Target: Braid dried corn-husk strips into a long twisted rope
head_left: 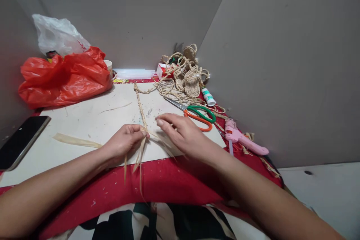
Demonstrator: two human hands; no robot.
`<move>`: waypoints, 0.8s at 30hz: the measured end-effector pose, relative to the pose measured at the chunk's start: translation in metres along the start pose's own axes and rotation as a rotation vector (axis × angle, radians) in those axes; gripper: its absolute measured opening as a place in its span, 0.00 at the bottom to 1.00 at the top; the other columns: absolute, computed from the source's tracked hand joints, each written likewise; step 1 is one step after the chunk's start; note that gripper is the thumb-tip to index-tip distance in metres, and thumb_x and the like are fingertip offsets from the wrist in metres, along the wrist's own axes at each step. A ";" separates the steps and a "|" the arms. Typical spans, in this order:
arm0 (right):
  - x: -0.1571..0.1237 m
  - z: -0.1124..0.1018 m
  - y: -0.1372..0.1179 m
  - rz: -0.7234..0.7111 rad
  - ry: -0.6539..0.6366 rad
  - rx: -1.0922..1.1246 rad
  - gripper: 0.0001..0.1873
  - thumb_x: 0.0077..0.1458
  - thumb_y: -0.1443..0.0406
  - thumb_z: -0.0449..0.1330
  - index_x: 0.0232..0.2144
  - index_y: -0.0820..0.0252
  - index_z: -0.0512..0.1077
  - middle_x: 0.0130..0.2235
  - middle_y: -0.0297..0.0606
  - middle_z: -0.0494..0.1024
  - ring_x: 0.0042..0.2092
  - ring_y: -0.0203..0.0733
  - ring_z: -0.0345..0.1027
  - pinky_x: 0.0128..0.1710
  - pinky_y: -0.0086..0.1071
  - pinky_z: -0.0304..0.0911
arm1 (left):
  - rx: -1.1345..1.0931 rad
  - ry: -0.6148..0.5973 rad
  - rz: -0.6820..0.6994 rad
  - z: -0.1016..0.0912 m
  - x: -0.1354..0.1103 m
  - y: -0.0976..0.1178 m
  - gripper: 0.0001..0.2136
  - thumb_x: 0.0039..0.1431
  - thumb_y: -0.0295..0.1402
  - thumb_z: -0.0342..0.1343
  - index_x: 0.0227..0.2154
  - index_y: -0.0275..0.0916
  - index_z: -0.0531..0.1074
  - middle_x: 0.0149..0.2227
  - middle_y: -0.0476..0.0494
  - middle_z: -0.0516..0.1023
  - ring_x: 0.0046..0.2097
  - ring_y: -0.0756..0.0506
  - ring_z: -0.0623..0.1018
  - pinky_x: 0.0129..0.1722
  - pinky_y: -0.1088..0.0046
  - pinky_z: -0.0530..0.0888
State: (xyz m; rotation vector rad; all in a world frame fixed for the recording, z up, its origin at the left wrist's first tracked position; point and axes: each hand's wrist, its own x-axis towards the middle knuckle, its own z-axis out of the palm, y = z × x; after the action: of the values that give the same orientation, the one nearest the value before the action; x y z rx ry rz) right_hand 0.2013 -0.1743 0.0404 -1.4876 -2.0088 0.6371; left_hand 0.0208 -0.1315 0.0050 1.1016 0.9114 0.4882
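A straw-coloured braid (141, 109) runs down the white board from its far end toward me. My left hand (128, 140) is closed on the braid's near end, thumb and fingers pinched together. Loose fibre strands (143, 150) hang from that pinch over the board's front edge, and a few spread right, beneath my other hand. My right hand (184, 133) hovers just right of the braid, its thumb and forefinger apart with nothing visible between them. A flat pale fibre strip (75, 140) lies to the left, its right end hidden behind my left wrist.
Scissors with green and orange handles (197, 114) lie beyond my right hand. Coiled braided cord (191, 80), a white bottle (208, 96) and a pink glue gun (244, 140) are at the right. A phone (24, 140) and a red plastic bag (66, 78) occupy the left.
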 end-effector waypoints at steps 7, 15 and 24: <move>0.028 0.031 0.027 0.170 -0.457 0.480 0.21 0.59 0.55 0.49 0.22 0.64 0.65 0.17 0.27 0.59 0.18 0.27 0.48 0.19 0.24 0.46 | 0.077 -0.078 0.014 -0.005 0.002 0.002 0.12 0.52 0.39 0.56 0.22 0.35 0.66 0.12 0.58 0.52 0.17 0.57 0.48 0.18 0.76 0.45; 0.022 0.049 0.028 0.526 -0.469 1.017 0.19 0.54 0.56 0.53 0.18 0.60 0.58 0.11 0.21 0.49 0.13 0.25 0.34 0.11 0.23 0.33 | 0.846 -0.054 0.208 -0.016 0.000 0.010 0.13 0.57 0.35 0.45 0.26 0.35 0.71 0.24 0.48 0.71 0.26 0.51 0.66 0.27 0.76 0.61; 0.006 0.067 0.007 0.596 -0.156 1.184 0.19 0.50 0.57 0.57 0.16 0.60 0.57 0.11 0.21 0.49 0.14 0.24 0.35 0.12 0.23 0.32 | 1.687 0.081 0.259 0.009 -0.027 0.010 0.14 0.58 0.29 0.38 0.37 0.33 0.70 0.24 0.39 0.75 0.26 0.41 0.74 0.25 0.68 0.62</move>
State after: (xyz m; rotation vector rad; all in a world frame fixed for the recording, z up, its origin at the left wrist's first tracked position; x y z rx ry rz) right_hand 0.1591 -0.1698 -0.0124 -1.1943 -0.8197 1.8041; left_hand 0.0138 -0.1523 0.0260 2.7443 1.2231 -0.1846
